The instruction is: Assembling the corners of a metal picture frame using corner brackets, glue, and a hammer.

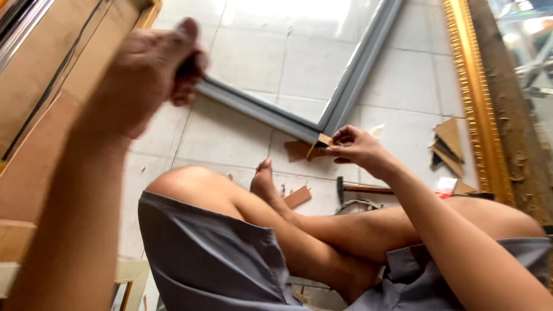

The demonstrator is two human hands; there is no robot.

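My left hand [147, 72] raised, fisted round a dark handle [185, 68], my right hand [356, 147] pinching a wood piece [320, 144] at the grey frame [345, 86] corner, hammer [360, 188] on tiles [253, 57].

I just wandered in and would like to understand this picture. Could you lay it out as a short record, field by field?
Setting: white tiled floor, person seated with legs crossed
Left hand: raised, fist shut around a dark handle; the rest of the tool is hidden
Right hand: pinching a small brown wedge at the corner of the grey frame
Nearby: hammer on the floor by the knee, cardboard scraps, gold ornate frame on the right
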